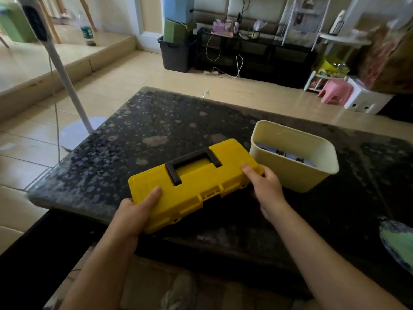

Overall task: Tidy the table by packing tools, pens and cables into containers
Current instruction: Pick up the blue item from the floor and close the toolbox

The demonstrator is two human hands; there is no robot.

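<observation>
A yellow toolbox [201, 175] with a black handle lies closed over the near edge of the dark speckled table [156, 121], tilted so its left end points toward me. My left hand [136, 211] grips its near left end, thumb on the lid. My right hand [266, 186] grips its right end, thumb on top. Just right of the toolbox stands a cream plastic bin [288, 173] with some dark and bluish items lying inside, only partly visible.
A green and white object [397, 242] sits at the table's right edge. A white fan stand [73, 92] rises from the floor left of the table. Beyond the table are a black shelf unit, a dark bin and a pink stool [335, 92].
</observation>
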